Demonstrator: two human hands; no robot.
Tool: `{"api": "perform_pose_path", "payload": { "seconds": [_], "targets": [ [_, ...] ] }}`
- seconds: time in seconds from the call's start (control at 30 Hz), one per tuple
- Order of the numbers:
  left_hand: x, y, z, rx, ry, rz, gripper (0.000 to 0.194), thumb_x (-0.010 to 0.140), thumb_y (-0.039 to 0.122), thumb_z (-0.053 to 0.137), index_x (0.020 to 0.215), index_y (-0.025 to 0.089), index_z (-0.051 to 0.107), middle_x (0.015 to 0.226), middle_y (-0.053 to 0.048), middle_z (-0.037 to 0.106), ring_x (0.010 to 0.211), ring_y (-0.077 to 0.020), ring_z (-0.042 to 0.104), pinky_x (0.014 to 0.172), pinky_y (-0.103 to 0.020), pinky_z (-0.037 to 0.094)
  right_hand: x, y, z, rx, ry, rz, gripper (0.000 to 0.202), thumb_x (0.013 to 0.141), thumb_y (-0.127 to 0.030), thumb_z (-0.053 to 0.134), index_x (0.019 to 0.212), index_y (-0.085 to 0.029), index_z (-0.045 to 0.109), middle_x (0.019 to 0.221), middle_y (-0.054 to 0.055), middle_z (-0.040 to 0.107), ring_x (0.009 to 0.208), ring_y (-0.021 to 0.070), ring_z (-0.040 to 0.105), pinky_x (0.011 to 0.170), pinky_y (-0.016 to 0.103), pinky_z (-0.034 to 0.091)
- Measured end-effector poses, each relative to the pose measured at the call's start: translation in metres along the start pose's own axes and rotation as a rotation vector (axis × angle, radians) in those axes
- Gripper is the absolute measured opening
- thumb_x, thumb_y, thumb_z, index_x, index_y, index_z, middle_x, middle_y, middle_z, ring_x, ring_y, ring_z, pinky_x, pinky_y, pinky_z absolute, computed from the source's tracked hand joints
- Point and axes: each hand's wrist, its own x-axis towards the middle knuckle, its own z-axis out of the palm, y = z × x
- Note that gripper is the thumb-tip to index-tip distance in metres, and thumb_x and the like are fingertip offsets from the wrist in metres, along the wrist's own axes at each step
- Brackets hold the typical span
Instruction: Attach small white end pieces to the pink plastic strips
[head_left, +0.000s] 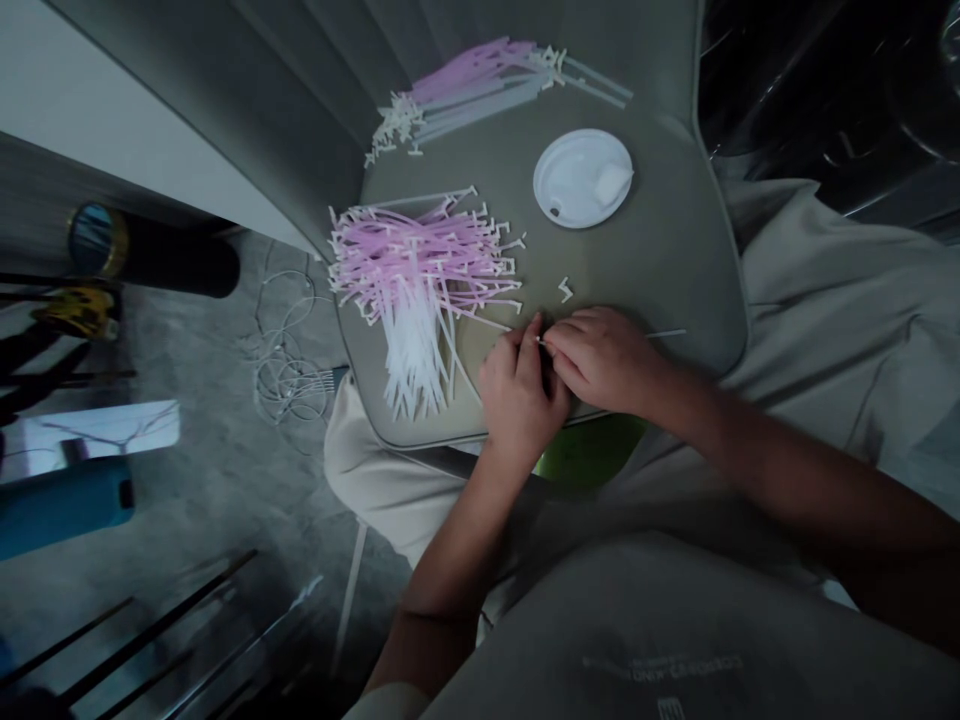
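Both hands meet near the front edge of a grey-green padded seat. My left hand is closed, its thumb and finger pinching a small white piece. Against that same piece, the fingertips of my right hand are closed too. A thin white stick shows beyond my right hand; whether it joins the piece is hidden. Left of my hands lies a heap of thin pink sticks with small white end pieces, and white sticks fan out below it. Two small white angled pieces lie just above my hands.
A shallow white dish holding a white lump sits farther back. Along the seat's back lies another bundle of pink and white sticks. Tangled cable and a dark cylinder are on the floor at left.
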Motion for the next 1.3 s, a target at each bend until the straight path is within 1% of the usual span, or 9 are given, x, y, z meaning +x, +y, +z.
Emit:
{"api": "perform_pose_path", "payload": {
  "seconds": [0.23,0.4,0.5,0.77,1.03,1.3],
  "targets": [
    [0.0007,0.0011,0.0001,0.019,0.001,-0.003,0.051,0.089,0.028,0.05,0.137,0.011,0.05,0.113,-0.017,0.06,0.103,-0.0277,0.059,0.088,-0.043,0.048,0.0007,-0.0009,0.0013,-0.003,0.003,0.013,0.023,0.09,-0.017,0.043,0.083,-0.013,0.064,0.076,0.008,0.065,0.069,0.0191,0.051,0.069,0.034,0.028],
    [0.0009,0.0004,0.001,0.027,0.018,0.004,0.051,0.088,0.026,0.052,0.137,0.014,0.05,0.114,-0.015,0.061,0.104,-0.0257,0.059,0.088,-0.04,0.048,0.0001,-0.0009,0.003,-0.003,0.01,0.027,0.023,0.091,-0.017,0.042,0.084,-0.014,0.063,0.077,0.008,0.065,0.071,0.0196,0.051,0.07,0.034,0.028],
    [0.0011,0.0004,0.0014,0.037,0.014,0.001,0.052,0.087,0.027,0.053,0.137,0.013,0.05,0.113,-0.015,0.061,0.103,-0.0261,0.059,0.087,-0.04,0.048,-0.0003,-0.0007,0.0043,-0.005,0.016,0.03,0.022,0.091,-0.017,0.043,0.084,-0.014,0.064,0.078,0.008,0.066,0.072,0.0197,0.052,0.071,0.034,0.029],
    [0.003,0.0009,0.0004,0.036,0.014,0.007,0.049,0.087,0.027,0.052,0.134,0.012,0.052,0.111,-0.015,0.062,0.102,-0.0257,0.06,0.088,-0.04,0.048,0.0019,-0.0027,0.0036,0.015,0.013,0.063,0.022,0.089,-0.015,0.043,0.081,-0.014,0.063,0.076,0.008,0.066,0.07,0.0192,0.052,0.07,0.034,0.029],
    [0.0033,0.0001,0.001,0.048,0.004,0.005,0.046,0.088,0.027,0.052,0.132,0.015,0.054,0.111,-0.014,0.062,0.103,-0.0256,0.06,0.086,-0.039,0.048,0.0008,-0.0016,0.0074,0.024,0.071,0.057,0.022,0.088,-0.014,0.042,0.079,-0.015,0.062,0.075,0.007,0.066,0.07,0.0183,0.051,0.069,0.034,0.029],
    [0.0039,-0.0004,0.001,0.027,0.007,0.002,0.042,0.09,0.027,0.051,0.13,0.015,0.056,0.108,-0.013,0.061,0.101,-0.0247,0.06,0.086,-0.039,0.048,0.0022,-0.0066,0.0065,0.034,0.054,0.112,0.024,0.09,-0.015,0.041,0.081,-0.014,0.063,0.078,0.009,0.067,0.073,0.0194,0.053,0.072,0.034,0.03]
  ]
}}
